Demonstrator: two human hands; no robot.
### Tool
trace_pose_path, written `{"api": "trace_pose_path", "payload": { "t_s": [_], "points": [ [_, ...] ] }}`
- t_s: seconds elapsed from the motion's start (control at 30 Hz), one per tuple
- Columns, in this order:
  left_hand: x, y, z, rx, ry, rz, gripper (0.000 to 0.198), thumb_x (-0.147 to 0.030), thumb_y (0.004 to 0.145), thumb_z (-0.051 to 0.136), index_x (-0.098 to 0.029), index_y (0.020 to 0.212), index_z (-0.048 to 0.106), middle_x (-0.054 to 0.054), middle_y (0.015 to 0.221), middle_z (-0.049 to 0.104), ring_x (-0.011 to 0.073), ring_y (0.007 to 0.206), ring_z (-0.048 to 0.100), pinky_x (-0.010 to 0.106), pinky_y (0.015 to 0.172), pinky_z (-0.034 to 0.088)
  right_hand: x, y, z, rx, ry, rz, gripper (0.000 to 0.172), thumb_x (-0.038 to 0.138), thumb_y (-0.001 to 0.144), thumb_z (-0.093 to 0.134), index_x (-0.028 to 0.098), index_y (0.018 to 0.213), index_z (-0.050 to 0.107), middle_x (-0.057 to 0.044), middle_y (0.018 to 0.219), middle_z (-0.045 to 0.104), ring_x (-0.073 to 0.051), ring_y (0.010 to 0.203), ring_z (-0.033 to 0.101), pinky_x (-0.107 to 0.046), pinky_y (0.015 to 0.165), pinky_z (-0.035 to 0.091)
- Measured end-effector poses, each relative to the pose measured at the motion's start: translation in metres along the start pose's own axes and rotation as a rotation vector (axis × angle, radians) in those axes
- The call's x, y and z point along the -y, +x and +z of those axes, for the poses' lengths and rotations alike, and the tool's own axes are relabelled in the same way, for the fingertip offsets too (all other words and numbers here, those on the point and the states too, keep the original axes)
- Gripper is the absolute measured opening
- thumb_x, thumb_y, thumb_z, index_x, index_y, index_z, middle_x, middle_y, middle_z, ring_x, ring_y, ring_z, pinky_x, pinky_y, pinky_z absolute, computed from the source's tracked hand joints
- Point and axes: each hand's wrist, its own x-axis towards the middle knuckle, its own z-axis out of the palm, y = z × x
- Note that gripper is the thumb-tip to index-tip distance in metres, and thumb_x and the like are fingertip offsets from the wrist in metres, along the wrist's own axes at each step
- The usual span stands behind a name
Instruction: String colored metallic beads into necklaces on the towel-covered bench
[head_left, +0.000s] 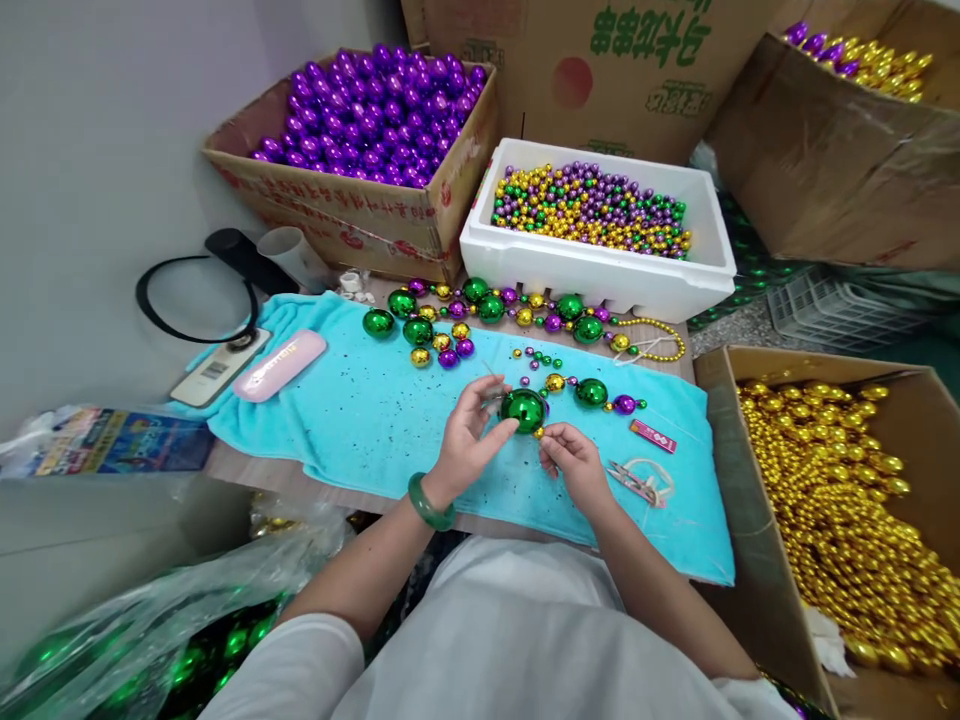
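Observation:
My left hand [474, 436] holds a large green bead [523, 411] between thumb and fingers above the turquoise towel [390, 440]; a thin needle-like tip shows by the fingertips. Just right of that bead, the fingers of my right hand [574, 458] pinch close to a small gold bead [538, 433]. Beyond my hands lies a short row with a green bead [591, 392] and a purple bead [624, 404]. Several small loose beads [546, 361] are behind it. A longer bead string [525, 316] runs along the towel's back edge, with loose larger beads [448, 357] at its left.
A white foam box [600, 272] of small beads and a carton [337, 215] of purple beads stand behind. Scissors [637, 484] and a pink packet [652, 436] lie right; a pink case [280, 366] and phone [220, 368] left. A carton [780, 530] of gold beads stands right.

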Motion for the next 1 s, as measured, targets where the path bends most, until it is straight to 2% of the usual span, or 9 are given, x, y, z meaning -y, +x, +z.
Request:
{"api": "trace_pose_path", "payload": {
  "t_s": [0.1,0.27,0.33,0.4,0.47,0.6,0.7,0.9,1.0],
  "points": [
    [-0.001,0.005,0.001,-0.039,0.055,-0.061,0.014,-0.029,0.083,0.063,-0.019,0.091,0.065,0.007,0.099,0.066,0.0182,0.099,0.061,0.035,0.091,0.05,-0.001,0.001,-0.005,0.043,-0.069,0.03,0.026,0.043,0.073,0.065,0.019,0.08,0.056,0.002,0.058,0.057,-0.011,0.05,0.048,-0.022,0.043,0.035],
    [-0.007,0.009,0.007,0.03,0.149,-0.074,0.011,-0.029,0.082,0.065,-0.018,0.078,0.066,0.004,0.085,0.068,0.0169,0.085,0.064,0.032,0.082,0.051,0.017,-0.005,-0.021,-0.115,-0.429,-0.188,0.026,0.034,0.075,0.066,0.019,0.096,0.065,-0.006,0.096,0.066,-0.013,0.066,0.053,-0.025,0.054,0.04],
    [-0.012,0.008,0.014,0.077,0.209,-0.023,0.011,-0.028,0.083,0.064,-0.018,0.078,0.066,0.003,0.081,0.068,0.0155,0.08,0.063,0.03,0.077,0.051,0.029,-0.01,-0.022,-0.105,-0.454,-0.269,0.026,0.033,0.079,0.064,0.02,0.101,0.066,-0.007,0.106,0.066,-0.015,0.074,0.056,-0.026,0.06,0.044],
    [-0.019,0.008,0.021,0.099,0.208,0.009,0.011,-0.027,0.084,0.063,-0.018,0.079,0.067,0.002,0.079,0.068,0.0137,0.075,0.063,0.028,0.072,0.051,0.039,-0.013,-0.018,-0.012,-0.413,-0.279,0.024,0.033,0.079,0.065,0.021,0.099,0.067,-0.007,0.101,0.068,-0.016,0.076,0.058,-0.028,0.064,0.046],
    [-0.028,0.01,0.028,0.09,0.144,0.01,0.01,-0.027,0.085,0.062,-0.018,0.082,0.066,0.001,0.078,0.067,0.0123,0.07,0.063,0.026,0.068,0.051,0.043,-0.015,-0.013,0.051,-0.346,-0.244,0.019,0.036,0.079,0.065,0.02,0.09,0.068,-0.005,0.085,0.07,-0.015,0.068,0.058,-0.028,0.062,0.046],
    [-0.037,0.019,0.034,0.08,-0.006,-0.049,0.012,-0.029,0.084,0.063,-0.018,0.085,0.066,0.0,0.074,0.066,0.0111,0.066,0.063,0.024,0.064,0.052,0.043,-0.012,-0.008,0.01,-0.235,-0.18,0.023,0.043,0.077,0.066,0.019,0.076,0.065,-0.001,0.063,0.064,-0.011,0.051,0.05,-0.025,0.05,0.042],
    [-0.026,0.021,0.035,0.177,-0.103,-0.142,0.021,-0.034,0.083,0.064,-0.017,0.096,0.066,0.004,0.087,0.069,0.0132,0.076,0.066,0.026,0.071,0.054,0.043,-0.01,-0.014,-0.008,-0.249,-0.168,0.027,0.045,0.077,0.066,0.018,0.078,0.066,0.0,0.058,0.06,-0.009,0.046,0.047,-0.023,0.046,0.038],
    [0.025,-0.003,0.039,0.369,-0.074,-0.373,0.039,-0.045,0.084,0.06,-0.016,0.109,0.065,0.009,0.105,0.07,0.0196,0.093,0.066,0.032,0.081,0.053,0.046,-0.008,-0.023,-0.113,-0.164,-0.047,0.036,0.052,0.074,0.066,0.017,0.082,0.065,0.007,0.043,0.044,-0.006,0.035,0.035,-0.02,0.035,0.025],
    [0.04,-0.019,0.046,0.44,-0.048,-0.374,0.041,-0.046,0.086,0.057,-0.018,0.115,0.064,0.011,0.115,0.068,0.023,0.104,0.064,0.038,0.09,0.05,0.047,-0.006,-0.023,-0.177,-0.031,0.023,0.039,0.053,0.07,0.069,0.017,0.083,0.064,0.008,0.042,0.043,-0.005,0.034,0.032,-0.018,0.033,0.02]
  ]
}}
